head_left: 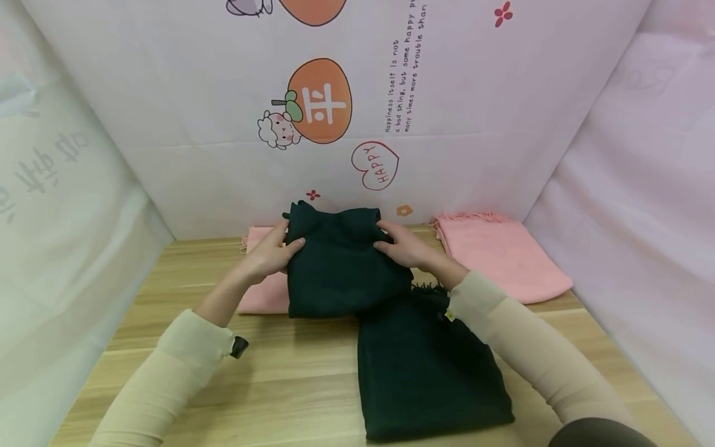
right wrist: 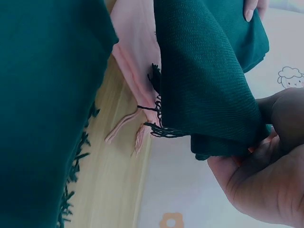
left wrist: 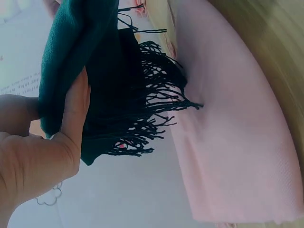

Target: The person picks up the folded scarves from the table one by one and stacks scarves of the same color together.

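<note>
Between both hands hangs a folded dark green scarf (head_left: 343, 267), raised off the table in front of the back wall. My left hand (head_left: 277, 248) pinches its left upper edge, thumb on the near side and fingers behind. The opposite edge is pinched by my right hand (head_left: 403, 245) in the same way. In the left wrist view, dark fringe hangs from the green scarf (left wrist: 109, 71) over a folded pink scarf (left wrist: 232, 123). A second folded green scarf (head_left: 430, 372) lies flat on the table at front right, its fringe toward the back, partly under my right forearm.
Another folded pink scarf (head_left: 499, 254) lies at the back right, fringe along its far edge. White printed cloth walls (head_left: 475, 112) enclose the wooden table (head_left: 301, 385) at the back and both sides. A dark rounded object (head_left: 600, 433) shows at the bottom right edge.
</note>
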Available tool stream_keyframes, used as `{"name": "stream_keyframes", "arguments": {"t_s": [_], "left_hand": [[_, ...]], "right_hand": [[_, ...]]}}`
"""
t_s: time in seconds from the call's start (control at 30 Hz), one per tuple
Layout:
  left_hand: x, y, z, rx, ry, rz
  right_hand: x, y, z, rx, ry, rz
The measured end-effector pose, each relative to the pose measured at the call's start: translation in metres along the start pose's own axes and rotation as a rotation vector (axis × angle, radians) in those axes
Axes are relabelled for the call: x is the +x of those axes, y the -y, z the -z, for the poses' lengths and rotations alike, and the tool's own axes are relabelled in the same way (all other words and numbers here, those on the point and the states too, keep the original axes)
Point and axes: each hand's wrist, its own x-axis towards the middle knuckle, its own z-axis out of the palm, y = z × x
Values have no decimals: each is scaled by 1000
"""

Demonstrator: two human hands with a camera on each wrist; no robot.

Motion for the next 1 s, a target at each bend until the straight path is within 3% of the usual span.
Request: {"name": "stream_keyframes", "arguments": {"t_s": [0.47,0.8,1.0], "left_hand": [[7,-7,-27,-39,74,-21],[9,-6,-44,-90,122,-24],[11,-7,-52,-108,138,-36]], "right_hand": [[-28,-18,13,-54,-26,-17],[-49,-30,22,-78,-31,53],[-60,-32,27,-68,-17,22]]}}
